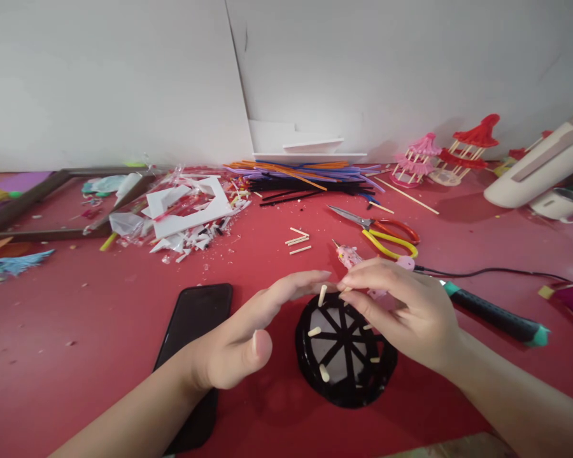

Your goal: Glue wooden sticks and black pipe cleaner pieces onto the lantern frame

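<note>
A round black base (344,394) with black spokes over a pale disc lies in front of me, several short wooden sticks (324,373) standing up around its rim. At its far edge, my right hand (405,312) pinches a short wooden stick (346,289) between thumb and forefinger; the stick's lower end is hard to see. My left hand (248,337) is open beside the base, its fingers stretched toward the far rim and its thumb apart. Just behind my right hand lies a pink glue gun (348,256), partly hidden by the fingers.
A black phone (195,318) lies under my left forearm. Loose short sticks (298,241), scissors (372,230) and a utility knife (496,315) surround the base. Farther back are foam-board scraps (191,213), pipe cleaners (310,181), small pagoda models (470,146) and a white cup (561,205).
</note>
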